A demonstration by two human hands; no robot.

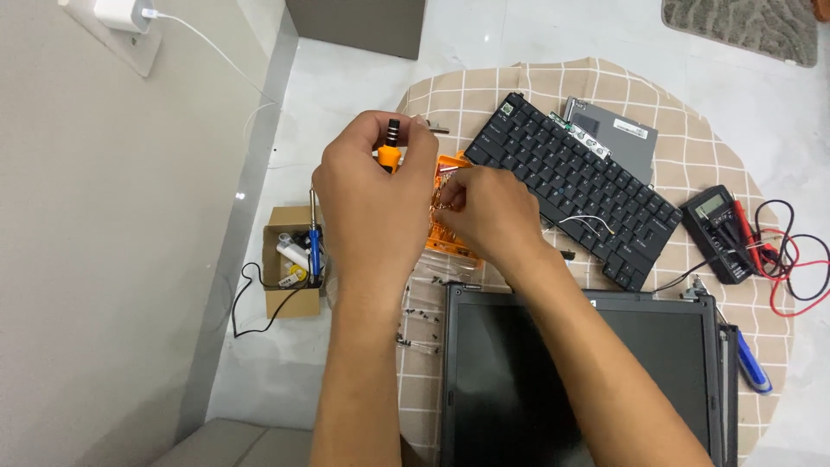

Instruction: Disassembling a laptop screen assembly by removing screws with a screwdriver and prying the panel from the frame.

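Note:
My left hand [373, 186] is closed around an orange-and-black screwdriver handle [391, 143], its black end pointing up. My right hand [486, 214] rests on an orange bit case [451, 164] and pinches something small from it; the piece itself is too small to make out. Both hands hover over a round table with a beige checked cloth [519, 82]. A detached black laptop keyboard [575, 186] lies just right of my right hand. A laptop screen panel [596, 372] lies below my forearms.
Several small screws [413, 322] are scattered on the cloth by the panel's left edge. A multimeter [719, 229] with red and black leads sits at the right, a blue-handled tool [754, 363] below it. A cardboard box [292, 259] with tools stands on the floor at the left.

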